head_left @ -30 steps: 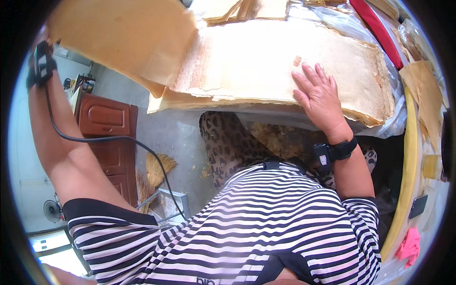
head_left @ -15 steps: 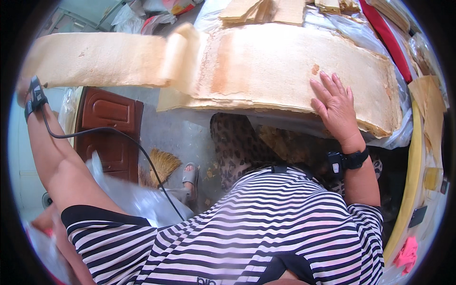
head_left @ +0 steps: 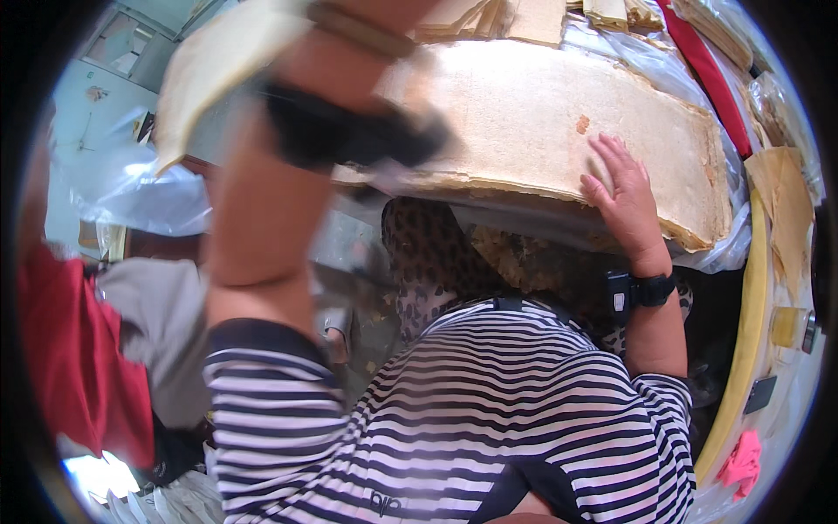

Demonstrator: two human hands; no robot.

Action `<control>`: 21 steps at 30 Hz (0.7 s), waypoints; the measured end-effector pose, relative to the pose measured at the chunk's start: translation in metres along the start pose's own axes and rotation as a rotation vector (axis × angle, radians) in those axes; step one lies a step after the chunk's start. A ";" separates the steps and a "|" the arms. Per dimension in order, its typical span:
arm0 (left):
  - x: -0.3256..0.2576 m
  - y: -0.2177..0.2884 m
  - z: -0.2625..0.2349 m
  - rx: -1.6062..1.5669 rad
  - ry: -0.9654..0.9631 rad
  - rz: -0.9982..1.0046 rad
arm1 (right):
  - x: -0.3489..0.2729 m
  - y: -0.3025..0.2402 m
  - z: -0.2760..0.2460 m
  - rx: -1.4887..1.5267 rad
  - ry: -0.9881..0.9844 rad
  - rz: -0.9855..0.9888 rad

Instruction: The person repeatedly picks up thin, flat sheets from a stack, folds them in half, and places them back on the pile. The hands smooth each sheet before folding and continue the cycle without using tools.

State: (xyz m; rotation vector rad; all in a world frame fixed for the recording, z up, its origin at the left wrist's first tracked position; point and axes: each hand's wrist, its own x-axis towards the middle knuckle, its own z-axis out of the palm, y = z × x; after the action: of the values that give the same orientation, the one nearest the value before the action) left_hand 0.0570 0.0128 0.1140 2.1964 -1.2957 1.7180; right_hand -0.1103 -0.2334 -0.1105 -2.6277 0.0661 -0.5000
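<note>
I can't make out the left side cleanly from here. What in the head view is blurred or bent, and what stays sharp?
Head view: the raised left forearm and its black wrist strap are smeared by motion; the right hand on the tan sheet stack is sharp; fisheye bends the yellow edge at right; the left hand itself is out of frame.

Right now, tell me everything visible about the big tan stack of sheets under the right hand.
The stack of sheets is broad, tan to yellowish and paper-like, built of many thin layers with ragged, frayed edges along its near side. A small brown spot marks its top. It lies flat on crinkled clear plastic that shows beneath its right corner. The right hand rests palm down on its near right part, fingers spread. The raised left forearm, blurred, crosses in front of its left end, hiding that part and the left hand.
</note>
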 end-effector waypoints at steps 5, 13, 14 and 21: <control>-0.069 0.206 0.038 -0.673 -0.302 -0.054 | -0.041 0.021 -0.024 1.060 0.133 0.438; -0.104 0.266 0.043 -0.925 -0.425 -0.022 | -0.112 0.030 -0.049 1.626 0.230 0.486; -0.103 0.264 0.044 -0.961 -0.378 -0.005 | -0.112 0.031 -0.049 1.639 0.236 0.492; -0.106 0.260 0.072 -0.999 -0.572 -0.056 | -0.110 0.052 -0.048 1.266 0.260 0.406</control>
State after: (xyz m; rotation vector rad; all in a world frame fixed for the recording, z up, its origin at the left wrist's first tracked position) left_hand -0.0555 -0.1317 -0.1107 2.0118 -1.6393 0.2044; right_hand -0.2278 -0.2866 -0.1314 -1.2647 0.2590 -0.4927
